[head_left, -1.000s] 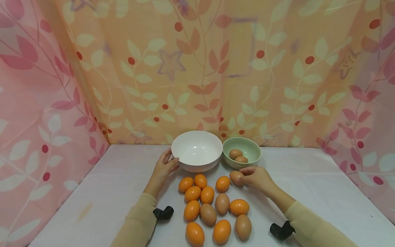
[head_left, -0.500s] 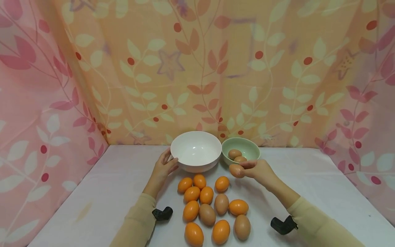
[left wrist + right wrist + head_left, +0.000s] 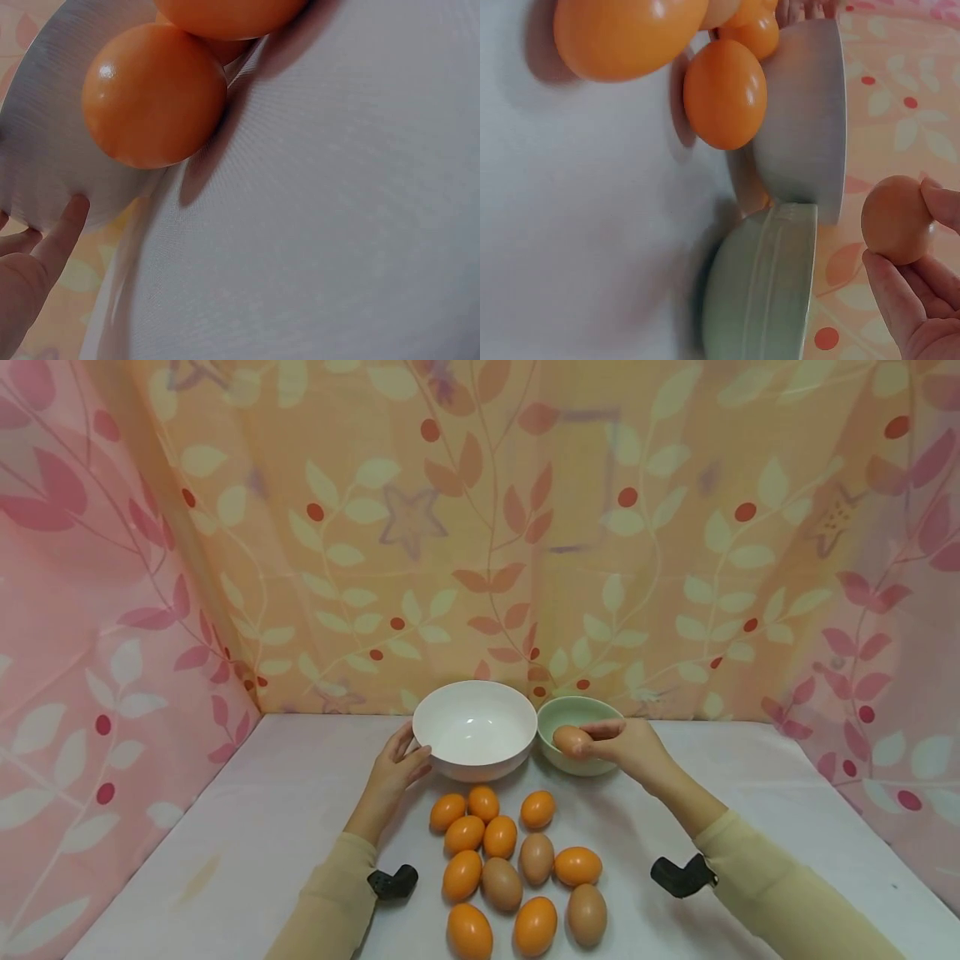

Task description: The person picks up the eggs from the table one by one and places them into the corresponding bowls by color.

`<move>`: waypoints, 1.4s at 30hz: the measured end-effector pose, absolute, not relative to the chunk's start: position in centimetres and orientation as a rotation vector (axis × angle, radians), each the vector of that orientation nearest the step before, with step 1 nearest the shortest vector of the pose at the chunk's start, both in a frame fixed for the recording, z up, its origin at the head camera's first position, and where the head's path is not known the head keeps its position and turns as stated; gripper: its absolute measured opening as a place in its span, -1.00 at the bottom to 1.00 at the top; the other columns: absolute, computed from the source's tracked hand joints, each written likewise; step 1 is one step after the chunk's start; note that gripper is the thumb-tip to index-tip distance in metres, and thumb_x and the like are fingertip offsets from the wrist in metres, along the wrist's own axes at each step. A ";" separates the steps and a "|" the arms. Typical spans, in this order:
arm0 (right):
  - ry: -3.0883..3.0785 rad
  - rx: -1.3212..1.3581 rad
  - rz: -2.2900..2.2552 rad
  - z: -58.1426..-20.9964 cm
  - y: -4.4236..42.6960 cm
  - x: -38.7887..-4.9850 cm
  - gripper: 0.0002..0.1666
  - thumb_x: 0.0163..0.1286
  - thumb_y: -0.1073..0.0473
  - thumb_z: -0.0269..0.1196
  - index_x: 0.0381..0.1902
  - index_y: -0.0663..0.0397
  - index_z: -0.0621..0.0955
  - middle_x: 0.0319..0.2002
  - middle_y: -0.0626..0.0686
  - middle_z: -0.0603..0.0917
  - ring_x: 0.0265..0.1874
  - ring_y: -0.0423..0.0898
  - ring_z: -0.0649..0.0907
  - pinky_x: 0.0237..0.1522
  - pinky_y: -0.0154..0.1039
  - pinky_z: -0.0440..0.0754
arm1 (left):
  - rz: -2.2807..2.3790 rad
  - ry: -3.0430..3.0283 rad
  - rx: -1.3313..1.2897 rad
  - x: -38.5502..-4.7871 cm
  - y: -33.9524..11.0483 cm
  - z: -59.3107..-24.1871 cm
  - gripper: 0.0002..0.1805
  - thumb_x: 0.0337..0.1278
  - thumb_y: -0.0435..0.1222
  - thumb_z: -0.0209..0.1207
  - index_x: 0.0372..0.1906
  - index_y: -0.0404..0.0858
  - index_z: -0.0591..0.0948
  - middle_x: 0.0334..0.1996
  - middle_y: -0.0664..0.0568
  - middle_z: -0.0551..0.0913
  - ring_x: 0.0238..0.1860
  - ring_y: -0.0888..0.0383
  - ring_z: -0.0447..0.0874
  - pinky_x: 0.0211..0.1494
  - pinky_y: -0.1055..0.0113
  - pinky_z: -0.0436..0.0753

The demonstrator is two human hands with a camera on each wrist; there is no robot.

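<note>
White bowl [image 3: 475,722] taken as landmark, standing upright at the far side of the table [image 3: 262,827]. Left hand [image 3: 392,764] at its left side: thumb and fingers spread loosely, tips touching the outer wall, not wrapped round it. Green bowl [image 3: 573,767] just beside the landmark on its right, smaller and lower, rims very close. Right hand [image 3: 633,747] to the right of the landmark, thumb and fingers pinching one brown egg [image 3: 572,740]; right wrist view puts that egg clear above the rim of the green bowl. Egg and hand hide much of the green bowl's inside. On the near side of the landmark, scattered on the tabletop: nine orange eggs [image 3: 499,837], four clustered closest to it; three more brown eggs [image 3: 502,885] among the rest, farther from it. Beige sleeves [image 3: 780,885] reach in from the near side, left and right of the landmark, each with a black device [image 3: 684,875] by the wrist. Behind the landmark, a leaf-patterned cloth [image 3: 360,568], yellow-orange.
</note>
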State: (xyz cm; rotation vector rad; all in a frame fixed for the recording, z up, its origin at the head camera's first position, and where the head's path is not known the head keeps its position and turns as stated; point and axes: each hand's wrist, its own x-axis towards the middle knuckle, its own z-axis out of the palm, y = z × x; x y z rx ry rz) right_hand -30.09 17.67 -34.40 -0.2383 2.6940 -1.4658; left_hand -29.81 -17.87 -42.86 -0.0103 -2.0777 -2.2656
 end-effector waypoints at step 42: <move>2.772 -0.185 -1.386 -38.0 15.8 -36.4 -0.45 0.08 0.08 0.53 -0.01 0.28 0.72 -0.13 0.19 0.78 -0.48 -0.24 0.67 -0.38 -0.43 0.67 | -2.270 -2.064 0.001 -29.9 -17.9 -43.1 -0.24 0.36 -0.34 0.16 0.56 -0.20 0.10 0.60 -0.11 0.03 0.51 -0.20 0.20 0.38 -0.06 0.52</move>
